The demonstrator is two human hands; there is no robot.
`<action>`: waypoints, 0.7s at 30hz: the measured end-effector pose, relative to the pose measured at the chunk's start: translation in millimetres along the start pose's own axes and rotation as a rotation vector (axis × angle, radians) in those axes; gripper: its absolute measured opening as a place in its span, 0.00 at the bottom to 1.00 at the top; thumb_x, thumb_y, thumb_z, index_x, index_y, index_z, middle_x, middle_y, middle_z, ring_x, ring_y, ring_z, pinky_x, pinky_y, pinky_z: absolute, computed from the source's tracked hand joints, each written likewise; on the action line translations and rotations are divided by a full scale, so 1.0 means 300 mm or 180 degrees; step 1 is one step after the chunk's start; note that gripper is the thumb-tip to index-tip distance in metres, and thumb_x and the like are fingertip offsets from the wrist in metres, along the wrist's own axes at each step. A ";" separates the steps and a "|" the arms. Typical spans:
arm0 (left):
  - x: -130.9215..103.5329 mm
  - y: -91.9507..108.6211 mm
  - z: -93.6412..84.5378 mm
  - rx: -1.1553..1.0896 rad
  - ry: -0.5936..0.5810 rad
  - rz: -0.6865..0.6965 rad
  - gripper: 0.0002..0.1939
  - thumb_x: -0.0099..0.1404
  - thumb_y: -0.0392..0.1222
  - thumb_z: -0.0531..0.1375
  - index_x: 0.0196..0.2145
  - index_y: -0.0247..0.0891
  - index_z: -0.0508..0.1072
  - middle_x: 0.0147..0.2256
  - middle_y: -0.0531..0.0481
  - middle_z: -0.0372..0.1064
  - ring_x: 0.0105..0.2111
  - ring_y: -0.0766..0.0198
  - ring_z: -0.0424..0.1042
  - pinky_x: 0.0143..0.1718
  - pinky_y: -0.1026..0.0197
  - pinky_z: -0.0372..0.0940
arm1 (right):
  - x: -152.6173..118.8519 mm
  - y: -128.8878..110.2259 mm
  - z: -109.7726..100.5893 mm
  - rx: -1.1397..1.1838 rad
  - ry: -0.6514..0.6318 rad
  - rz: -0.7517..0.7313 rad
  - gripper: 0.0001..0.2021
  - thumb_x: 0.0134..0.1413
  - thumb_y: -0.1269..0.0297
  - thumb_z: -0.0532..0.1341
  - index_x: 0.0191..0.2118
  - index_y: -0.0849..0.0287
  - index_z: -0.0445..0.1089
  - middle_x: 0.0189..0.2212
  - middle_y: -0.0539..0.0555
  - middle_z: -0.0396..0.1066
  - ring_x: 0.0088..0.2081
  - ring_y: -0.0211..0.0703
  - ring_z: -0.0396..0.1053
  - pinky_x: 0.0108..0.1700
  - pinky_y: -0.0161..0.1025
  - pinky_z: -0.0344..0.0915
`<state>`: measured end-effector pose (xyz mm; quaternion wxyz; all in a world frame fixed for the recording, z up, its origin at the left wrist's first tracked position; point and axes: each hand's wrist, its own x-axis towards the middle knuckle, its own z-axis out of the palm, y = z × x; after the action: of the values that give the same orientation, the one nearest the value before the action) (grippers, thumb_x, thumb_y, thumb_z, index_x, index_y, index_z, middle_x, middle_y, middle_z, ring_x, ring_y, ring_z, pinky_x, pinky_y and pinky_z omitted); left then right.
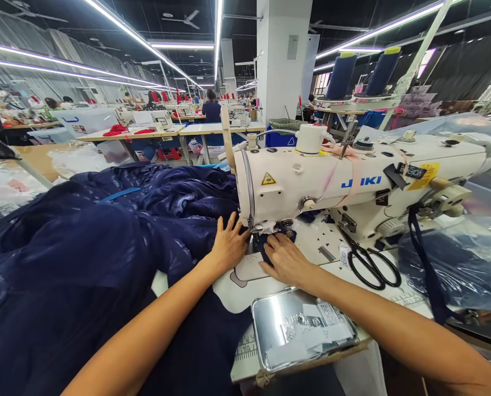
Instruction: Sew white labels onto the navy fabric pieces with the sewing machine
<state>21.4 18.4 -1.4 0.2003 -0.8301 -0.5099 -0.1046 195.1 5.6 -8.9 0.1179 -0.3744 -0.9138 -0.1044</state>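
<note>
A white sewing machine (pixel 282 176) stands over its bed, with dark navy fabric (pixel 109 242) heaped to the left and running under the needle area. My left hand (pixel 230 242) lies on the navy fabric just left of the presser foot, fingers spread and pointing forward. Right of the foot, my right hand (pixel 287 257) rests on a small part of the fabric, its fingers bent and close together over the cloth. What its fingertips press is partly hidden. A metal tray (pixel 270 322) with white labels sits below my right forearm.
Black-handled scissors (pixel 373 267) lie right of my right hand. Plastic-wrapped dark fabric (pixel 464 264) is at the far right. Two navy thread cones (pixel 340 77) stand behind the machine. Farther back, a person (pixel 211 107) sits among other sewing tables.
</note>
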 end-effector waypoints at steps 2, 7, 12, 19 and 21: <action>0.007 -0.001 0.005 0.0006 -0.0031 -0.0014 0.13 0.57 0.36 0.53 0.39 0.38 0.72 0.43 0.39 0.67 0.49 0.43 0.59 0.49 0.34 0.49 | 0.002 -0.001 0.006 -0.0026 0.0020 -0.0005 0.18 0.53 0.58 0.55 0.37 0.72 0.70 0.35 0.64 0.65 0.39 0.53 0.61 0.45 0.47 0.58; 0.021 -0.001 0.008 0.0037 -0.0122 -0.0123 0.12 0.57 0.37 0.53 0.38 0.39 0.73 0.44 0.39 0.66 0.50 0.44 0.58 0.50 0.36 0.48 | 0.010 -0.002 0.018 -0.0055 0.0085 0.0009 0.18 0.54 0.58 0.55 0.38 0.72 0.69 0.36 0.64 0.65 0.40 0.52 0.61 0.45 0.46 0.58; 0.021 0.002 0.007 0.0025 -0.0160 -0.0157 0.13 0.57 0.37 0.53 0.38 0.38 0.73 0.44 0.39 0.66 0.50 0.44 0.58 0.50 0.37 0.48 | 0.013 0.003 0.021 -0.0013 0.0112 0.0022 0.18 0.54 0.58 0.54 0.38 0.71 0.69 0.37 0.64 0.65 0.41 0.52 0.61 0.44 0.45 0.57; 0.020 0.023 -0.071 -0.0005 -0.0423 -0.0252 0.13 0.56 0.34 0.53 0.38 0.33 0.73 0.42 0.37 0.67 0.48 0.48 0.60 0.50 0.45 0.52 | 0.015 0.066 0.005 -0.0109 -0.0035 0.0115 0.14 0.52 0.67 0.52 0.39 0.70 0.69 0.37 0.64 0.68 0.40 0.52 0.62 0.46 0.46 0.54; -0.010 0.035 -0.137 -0.0079 -0.0669 -0.0122 0.12 0.58 0.33 0.51 0.36 0.32 0.73 0.39 0.38 0.67 0.45 0.51 0.63 0.46 0.51 0.57 | 0.013 0.087 0.005 -0.0114 -0.0068 0.0104 0.15 0.53 0.67 0.51 0.40 0.70 0.69 0.36 0.65 0.68 0.41 0.52 0.61 0.47 0.46 0.53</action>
<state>30.6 -6.3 32.2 0.1333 -0.8289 -0.5425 -0.0271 210.8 26.7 -6.4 0.1032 -0.3924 -0.9068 -0.1148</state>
